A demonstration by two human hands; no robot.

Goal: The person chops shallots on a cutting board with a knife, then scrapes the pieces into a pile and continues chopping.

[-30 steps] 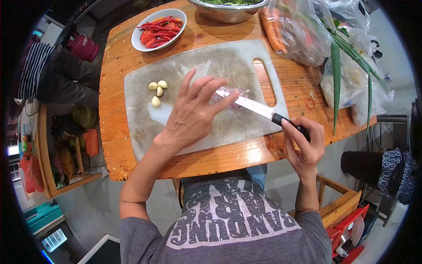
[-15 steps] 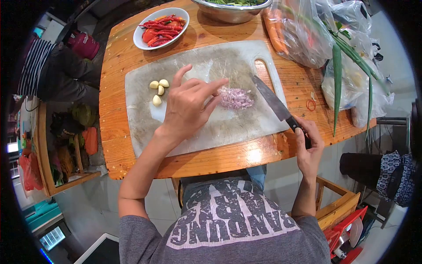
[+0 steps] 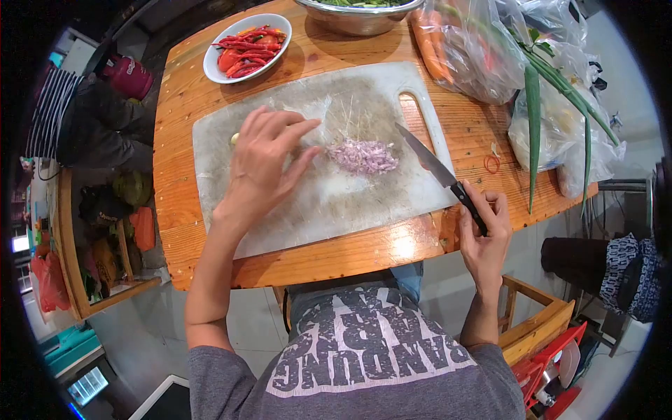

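My left hand (image 3: 264, 157) hovers over the left half of the white cutting board (image 3: 329, 224), its fingers apart and holding nothing. Most of the peeled garlic cloves are hidden behind it; one pale garlic clove (image 3: 234, 138) peeks out at its left edge. Just right of those fingers lies a heap of finely chopped shallot (image 3: 364, 155). In my right hand (image 3: 484, 227) is a kitchen knife (image 3: 432, 162), gripped by its black handle. The blade points up and left over the board's right side, near the handle slot.
Beyond the board stand a white bowl (image 3: 248, 49) of red chilies and tomatoes and a metal bowl (image 3: 360, 19) of greens. Plastic bags (image 3: 483, 59) with carrots, and green scallion leaves (image 3: 533, 133), lie at the right. A red rubber band (image 3: 492, 164) rests on the table (image 3: 329, 269).
My left hand has moved left, away from the chopped shallot and over the garlic cloves. The shallot heap looks more spread to the left. The knife has shifted slightly left.
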